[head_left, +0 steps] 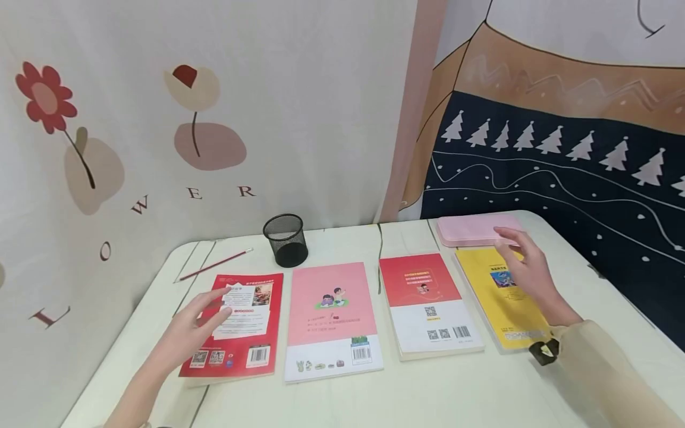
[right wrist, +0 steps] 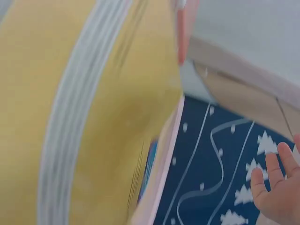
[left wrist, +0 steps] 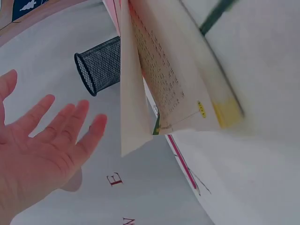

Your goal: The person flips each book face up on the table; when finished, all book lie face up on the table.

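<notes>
In the head view my left hand (head_left: 187, 330) hovers over a red book (head_left: 241, 359) with white text panels, its fingers loosely spread and holding nothing. On the right side, my right hand (head_left: 530, 270) is above a yellow book (head_left: 500, 309), also without anything in it. Between them lie a pink-and-white book (head_left: 332, 309) and a red-and-white book (head_left: 428, 303). The left wrist view has the left hand (left wrist: 51, 150) with fingers apart, beside printed pages (left wrist: 157, 70) standing partly open. A blurred yellow surface (right wrist: 126, 103) fills much of the right wrist view; the right hand (right wrist: 281, 192) shows relaxed fingers.
Behind the books stands a black mesh pen holder (head_left: 286, 241). A red pencil (head_left: 216, 264) lies to its left on the white table (head_left: 342, 404). A pink case (head_left: 471, 229) sits at the back right. Printed curtains (head_left: 321, 119) hang behind the table.
</notes>
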`<state>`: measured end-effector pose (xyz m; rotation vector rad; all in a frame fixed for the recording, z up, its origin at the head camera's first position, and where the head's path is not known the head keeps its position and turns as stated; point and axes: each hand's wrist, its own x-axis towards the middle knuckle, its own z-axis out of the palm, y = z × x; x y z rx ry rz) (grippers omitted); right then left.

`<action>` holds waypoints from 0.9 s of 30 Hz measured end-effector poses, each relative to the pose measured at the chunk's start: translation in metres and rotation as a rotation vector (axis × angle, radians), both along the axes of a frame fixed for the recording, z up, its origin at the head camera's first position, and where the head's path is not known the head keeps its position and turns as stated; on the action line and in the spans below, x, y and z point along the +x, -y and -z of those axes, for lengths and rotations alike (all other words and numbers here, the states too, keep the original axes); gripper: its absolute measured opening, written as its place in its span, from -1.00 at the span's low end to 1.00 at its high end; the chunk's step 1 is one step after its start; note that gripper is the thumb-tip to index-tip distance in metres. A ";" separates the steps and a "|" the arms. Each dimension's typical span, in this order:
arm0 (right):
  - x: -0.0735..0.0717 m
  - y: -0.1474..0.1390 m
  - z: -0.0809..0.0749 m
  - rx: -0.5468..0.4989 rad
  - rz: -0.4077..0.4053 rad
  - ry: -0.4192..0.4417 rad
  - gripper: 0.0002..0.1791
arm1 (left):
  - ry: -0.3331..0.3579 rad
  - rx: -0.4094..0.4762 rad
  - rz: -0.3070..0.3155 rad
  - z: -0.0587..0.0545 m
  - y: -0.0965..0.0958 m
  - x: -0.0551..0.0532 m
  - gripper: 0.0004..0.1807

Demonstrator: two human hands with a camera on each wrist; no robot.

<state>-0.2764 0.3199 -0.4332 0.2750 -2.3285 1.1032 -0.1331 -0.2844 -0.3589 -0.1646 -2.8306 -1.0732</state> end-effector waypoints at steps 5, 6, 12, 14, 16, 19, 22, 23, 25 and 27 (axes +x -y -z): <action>-0.004 0.024 0.004 -0.109 0.001 0.086 -0.63 | 0.107 0.079 -0.068 0.000 0.010 0.007 -0.37; -0.004 0.030 0.004 -0.118 0.002 0.103 -0.62 | 0.131 0.090 -0.064 -0.001 0.011 0.009 -0.37; -0.001 0.065 0.000 -0.267 -0.112 0.208 -0.60 | 0.269 0.104 -0.095 0.000 0.016 0.017 -0.34; 0.000 0.076 -0.002 -0.298 -0.148 0.257 -0.57 | 0.308 0.095 -0.107 0.001 0.019 0.018 -0.33; 0.002 0.088 -0.007 -0.316 -0.167 0.319 -0.55 | 0.336 0.081 -0.115 0.002 0.021 0.019 -0.32; 0.010 0.106 -0.019 -0.299 -0.201 0.396 -0.51 | 0.375 0.057 -0.132 0.004 0.024 0.021 -0.26; 0.022 0.127 -0.041 -0.313 -0.245 0.467 -0.52 | 0.400 0.040 -0.152 0.006 0.029 0.023 -0.22; 0.026 0.134 -0.049 -0.315 -0.263 0.483 -0.53 | 0.404 0.033 -0.158 0.007 0.031 0.024 -0.21; 0.033 0.148 -0.062 -0.325 -0.292 0.510 -0.55 | 0.405 0.017 -0.168 0.009 0.034 0.024 -0.20; 0.036 0.160 -0.073 -0.332 -0.318 0.534 -0.57 | 0.404 -0.003 -0.179 0.009 0.037 0.025 -0.20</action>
